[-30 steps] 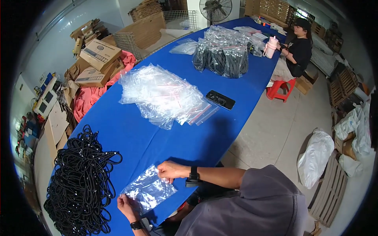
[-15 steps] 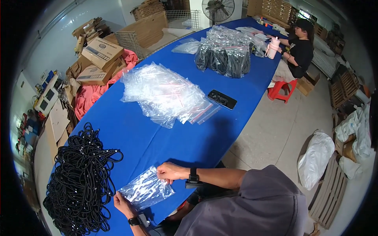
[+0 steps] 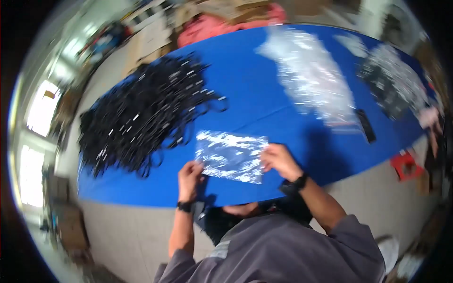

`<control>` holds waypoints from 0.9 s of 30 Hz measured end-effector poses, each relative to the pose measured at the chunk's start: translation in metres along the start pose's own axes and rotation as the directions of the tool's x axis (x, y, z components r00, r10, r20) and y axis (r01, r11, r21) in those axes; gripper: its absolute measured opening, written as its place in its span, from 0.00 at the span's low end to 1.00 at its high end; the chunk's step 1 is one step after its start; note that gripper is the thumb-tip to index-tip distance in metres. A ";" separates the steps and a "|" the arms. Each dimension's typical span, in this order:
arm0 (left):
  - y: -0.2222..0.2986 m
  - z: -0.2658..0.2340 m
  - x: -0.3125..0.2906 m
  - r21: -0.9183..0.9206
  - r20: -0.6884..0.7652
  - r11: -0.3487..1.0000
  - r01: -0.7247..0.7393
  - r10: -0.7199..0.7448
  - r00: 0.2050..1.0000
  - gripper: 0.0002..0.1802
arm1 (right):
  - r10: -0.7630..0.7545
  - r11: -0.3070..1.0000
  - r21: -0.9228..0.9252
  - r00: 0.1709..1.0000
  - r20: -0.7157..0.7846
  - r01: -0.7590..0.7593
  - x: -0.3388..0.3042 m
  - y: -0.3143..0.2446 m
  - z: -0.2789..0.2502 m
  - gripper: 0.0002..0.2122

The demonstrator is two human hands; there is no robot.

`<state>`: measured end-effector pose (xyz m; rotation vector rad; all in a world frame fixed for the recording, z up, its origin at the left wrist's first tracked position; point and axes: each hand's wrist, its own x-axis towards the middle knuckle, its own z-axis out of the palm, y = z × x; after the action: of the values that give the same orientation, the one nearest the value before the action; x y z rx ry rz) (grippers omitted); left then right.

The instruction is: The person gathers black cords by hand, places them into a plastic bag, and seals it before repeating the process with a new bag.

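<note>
Between my hands a clear plastic bag (image 3: 230, 156) is stretched flat above the near edge of the blue table. My left hand (image 3: 190, 177) pinches its left lower corner. At the bag's right side, my right hand (image 3: 279, 160) grips the edge with thumb and fingers closed. The bag looks flat, with bright glare on it. Just beyond my left hand lies a big tangled heap of black cords (image 3: 141, 108) with small shiny bits. The picture is smeared by motion, so fine details of the cords cannot be made out.
A pile of clear bags (image 3: 314, 70) lies on the blue tablecloth (image 3: 245, 94), with a dark phone (image 3: 365, 126) beside it. Farther right sit bagged dark cords (image 3: 389, 80). A red stool (image 3: 406, 166) stands past the table's right edge, near a blurred person. Pink cloth (image 3: 207, 29) and boxes are behind.
My view has swung left, so the cord heap sits nearer the middle. The bag is now spread level between both hands, which still hold it at its sides.
</note>
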<state>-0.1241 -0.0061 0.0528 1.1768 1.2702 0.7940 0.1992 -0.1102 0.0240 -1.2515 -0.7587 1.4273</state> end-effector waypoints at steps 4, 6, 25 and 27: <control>-0.020 -0.024 -0.013 -0.023 -0.063 0.999 0.040 -0.041 0.997 0.06 | 0.030 0.999 0.010 0.999 0.013 -0.030 0.006 -0.010 0.021 0.05; -0.019 -0.031 -0.020 -0.012 -0.069 0.996 0.087 -0.087 0.994 0.06 | 0.050 0.999 -0.012 0.999 0.009 -0.050 0.011 -0.008 0.026 0.05; -0.018 -0.053 -0.041 0.630 -0.178 0.776 0.026 0.112 0.978 0.12 | 0.084 0.990 -0.117 0.996 0.043 -0.078 0.028 -0.005 0.047 0.07; -0.027 -0.060 -0.037 0.615 -0.162 0.788 -0.032 0.167 0.973 0.11 | 0.087 0.985 -0.154 0.995 0.041 -0.080 0.029 -0.006 0.051 0.08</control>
<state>-0.1933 -0.0353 0.0435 1.7256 1.7282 0.6018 0.1551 -0.0721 0.0343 -1.3844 -0.8702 1.4943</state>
